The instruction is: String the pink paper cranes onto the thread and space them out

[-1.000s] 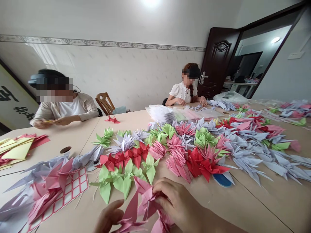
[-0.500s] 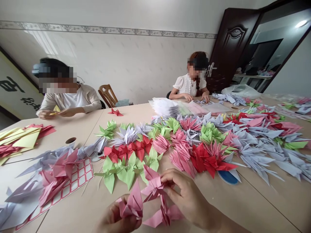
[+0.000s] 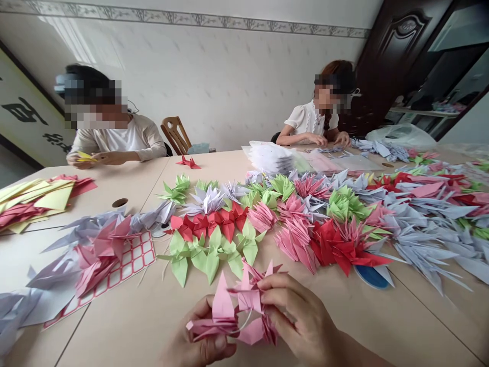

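Note:
Low in front of me, several pink folded paper cranes [image 3: 250, 299] form a small ring with a white string [image 3: 246, 322] running between them. My left hand [image 3: 200, 339] is closed around the crane on the left side, thumb below and fingers behind it. My right hand [image 3: 300, 313] pinches the cranes on the right side with bent fingers. Just beyond my hands lies a row of green paper cranes [image 3: 214, 253], with a row of red paper cranes [image 3: 209, 224] behind it.
Bunches of pink [image 3: 296, 239] and pale blue cranes [image 3: 416, 239] spread to the right, beside a blue disc [image 3: 370, 277]. Yellow sheets [image 3: 57, 196] lie at left, near a red-grid sheet [image 3: 135, 257]. Two people sit across the table, their hands on paper.
My hands have come closer together, bringing the separate pink cranes into a ring. The white string now shows between them. The view has shifted left and downward.

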Available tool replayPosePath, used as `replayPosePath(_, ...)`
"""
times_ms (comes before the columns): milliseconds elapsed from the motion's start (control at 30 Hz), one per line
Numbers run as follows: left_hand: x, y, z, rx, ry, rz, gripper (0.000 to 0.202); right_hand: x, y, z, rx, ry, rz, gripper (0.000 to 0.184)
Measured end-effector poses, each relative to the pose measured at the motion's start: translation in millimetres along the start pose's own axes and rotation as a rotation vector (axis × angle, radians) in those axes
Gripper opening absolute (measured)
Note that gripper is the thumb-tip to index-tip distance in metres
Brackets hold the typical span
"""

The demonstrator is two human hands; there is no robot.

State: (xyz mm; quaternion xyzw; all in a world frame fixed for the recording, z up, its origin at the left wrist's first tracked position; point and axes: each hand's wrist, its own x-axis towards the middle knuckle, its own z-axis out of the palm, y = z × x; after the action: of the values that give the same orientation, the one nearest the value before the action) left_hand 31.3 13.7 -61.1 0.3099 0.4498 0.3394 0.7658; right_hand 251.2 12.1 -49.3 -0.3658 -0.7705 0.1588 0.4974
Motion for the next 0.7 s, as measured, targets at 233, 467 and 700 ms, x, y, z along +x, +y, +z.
replayPosePath(233,3,-9,-0.9,-0.106,-0.063,0.006,0.056,-8,-2,14,-0.006,-0.066,-0.16,0.013)
replayPosePath(467,4,-12,5.1,-0.23,-0.084,-0.037,0.049,-11,5,24,-0.035,-0.104,-0.302,0.015)
replayPosePath(700,7,-3,11.4,-0.334,-0.112,-0.036,0.051,-11,6,23,-0.018,-0.241,-0.341,0.022)
